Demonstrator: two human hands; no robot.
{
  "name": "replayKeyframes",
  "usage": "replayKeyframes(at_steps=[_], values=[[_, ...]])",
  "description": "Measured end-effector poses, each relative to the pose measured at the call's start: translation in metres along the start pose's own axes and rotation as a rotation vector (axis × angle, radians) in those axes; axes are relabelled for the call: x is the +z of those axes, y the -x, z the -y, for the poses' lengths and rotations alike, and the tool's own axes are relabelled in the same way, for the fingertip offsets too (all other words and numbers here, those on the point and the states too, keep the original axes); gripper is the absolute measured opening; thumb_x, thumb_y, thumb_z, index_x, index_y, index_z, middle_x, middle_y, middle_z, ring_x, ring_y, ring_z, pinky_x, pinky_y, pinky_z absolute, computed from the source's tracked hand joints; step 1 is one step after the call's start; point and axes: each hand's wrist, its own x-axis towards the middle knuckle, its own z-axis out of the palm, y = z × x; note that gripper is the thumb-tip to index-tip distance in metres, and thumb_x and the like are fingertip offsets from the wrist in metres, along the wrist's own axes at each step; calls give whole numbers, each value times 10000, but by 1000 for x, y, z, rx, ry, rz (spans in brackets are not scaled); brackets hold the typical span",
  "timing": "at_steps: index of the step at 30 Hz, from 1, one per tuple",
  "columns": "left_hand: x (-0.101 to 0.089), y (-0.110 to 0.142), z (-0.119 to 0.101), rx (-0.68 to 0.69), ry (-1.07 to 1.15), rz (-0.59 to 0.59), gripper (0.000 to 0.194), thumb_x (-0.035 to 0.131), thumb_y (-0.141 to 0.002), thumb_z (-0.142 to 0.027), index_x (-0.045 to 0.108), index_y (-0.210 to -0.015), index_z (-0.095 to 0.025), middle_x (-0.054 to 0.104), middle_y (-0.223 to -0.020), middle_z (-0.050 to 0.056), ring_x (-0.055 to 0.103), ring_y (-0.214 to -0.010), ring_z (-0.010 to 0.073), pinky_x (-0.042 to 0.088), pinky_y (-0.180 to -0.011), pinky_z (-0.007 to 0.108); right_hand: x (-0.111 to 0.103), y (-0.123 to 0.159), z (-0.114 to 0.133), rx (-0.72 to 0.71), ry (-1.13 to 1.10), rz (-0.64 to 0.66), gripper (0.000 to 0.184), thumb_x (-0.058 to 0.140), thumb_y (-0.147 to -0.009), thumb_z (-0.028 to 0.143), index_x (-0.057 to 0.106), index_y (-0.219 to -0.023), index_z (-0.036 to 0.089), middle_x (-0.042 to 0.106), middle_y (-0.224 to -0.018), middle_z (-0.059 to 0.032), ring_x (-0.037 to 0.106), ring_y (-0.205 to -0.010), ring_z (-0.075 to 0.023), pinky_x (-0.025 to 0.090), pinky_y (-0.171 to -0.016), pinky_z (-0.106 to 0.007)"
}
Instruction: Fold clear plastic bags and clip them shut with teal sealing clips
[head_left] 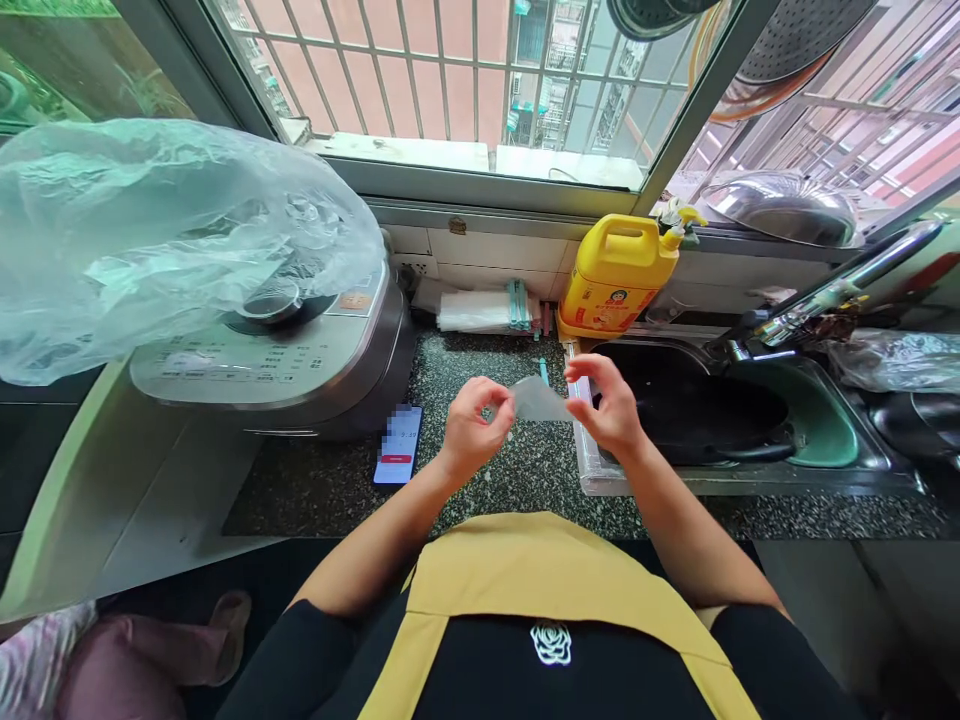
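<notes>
While raised over the speckled surface [517, 470], pinched a small clear plastic bag [541, 402] between left hand [474, 432] at 9 o'clock and right hand [611, 405] at 3, both closed on it; sink [825, 430] further toward 3 o'clock, phone [399, 444] toward 9.

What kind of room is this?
Most likely a home kitchen: there's a sink with a tap, a rice cooker on the stone counter, and a yellow jug, probably dish soap.
</notes>
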Motion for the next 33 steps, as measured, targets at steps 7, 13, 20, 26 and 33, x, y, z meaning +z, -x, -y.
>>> replayKeyframes(at_steps=[7,13,20,26,33], values=[[-18,-12,-7,-128,151,-27,110,559,-739,-205,550,-632,-181,529,-620,-15,474,-594,110,402,-601,240,42,54,-43,164,-75,-309,692,526,-748,682,382,-1265,244,512,-1188,-123,557,-926,-200,479,-821,-380],[-30,-14,-13,-154,191,-18,119,566,-725,-202,540,-611,-180,511,-607,-17,456,-588,106,384,-591,238,57,0,-51,428,-477,10,625,524,-751,662,502,-1199,227,598,-1223,-130,576,-1087,-228,485,-852,-370],[-42,-14,-15,-203,268,-13,100,576,-698,-187,551,-602,-175,482,-592,-28,415,-557,92,360,-560,230,84,-43,-36,586,-806,314,525,525,-741,640,600,-1106,269,636,-1197,-67,596,-1072,-208,488,-842,-365],[-55,-13,-12,-234,236,-29,114,572,-710,-206,540,-606,-171,486,-589,-26,410,-555,91,350,-544,224,95,-55,-27,581,-974,281,375,754,-571,513,616,-764,222,612,-714,28,540,-651,-113,443,-645,-266],[-56,-10,-2,-321,86,-122,86,580,-725,-238,553,-672,-175,507,-581,-40,430,-538,84,365,-536,208,68,-41,-11,419,-654,-70,341,739,-638,448,504,-645,201,458,-591,61,389,-544,-74,335,-521,-218]])
